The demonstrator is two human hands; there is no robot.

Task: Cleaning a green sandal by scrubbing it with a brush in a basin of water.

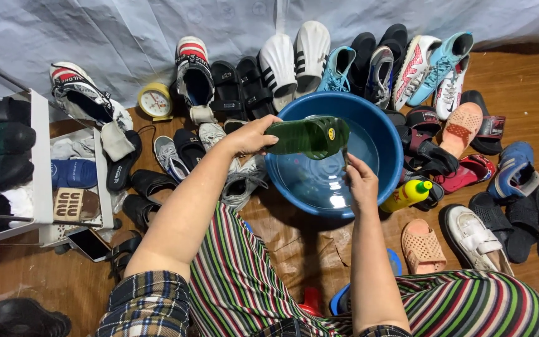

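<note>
The left hand (252,136) has its fingers wrapped around the base end of a green plastic bottle (307,136), closed firmly on it and holding it on its side above a blue basin (394,150). The right hand (360,181) sits at the bottle's mouth end, fingers curled near the neck; whether it grips the neck, a cap or only steadies it I cannot tell, since the fingertips are hidden behind the bottle. The bottle hangs over the middle of the basin, which already holds a shallow layer of clear water.

To pour well from here, I judge the mouth should stay low and well inside the rim so nothing splashes onto the wooden floor (531,93), with the left hand tipping slowly from the base while the right guides the neck.

Just beside the basin on the right lies a yellow bottle with a green cap (407,195). Around the basin lie many shoes and sandals, among them white slip-ons (294,59), turquoise football boots (435,65) and a peach clog (422,248). A small yellow clock (155,100) stands by the grey sheet at the back.
</note>
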